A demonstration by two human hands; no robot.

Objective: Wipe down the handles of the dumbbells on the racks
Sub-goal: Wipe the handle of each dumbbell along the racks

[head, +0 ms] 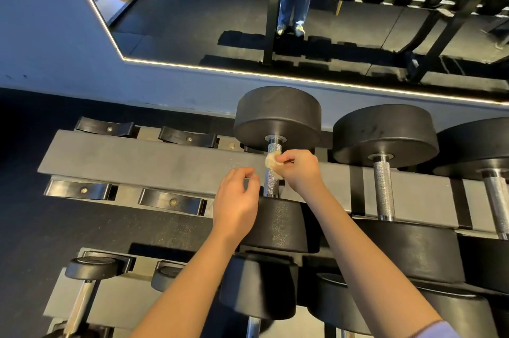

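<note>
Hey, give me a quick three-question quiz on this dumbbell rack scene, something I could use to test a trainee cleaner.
1. True or false: the right hand holds a pale wipe against a dumbbell handle.
2. Of the dumbbells seen on the upper rack, the one being wiped is: A the leftmost, B the middle one, C the rightmost.
3. Fill in: the wall behind the rack carries a light-edged ____.

Key: 1 true; 2 A; 3 mirror.
</note>
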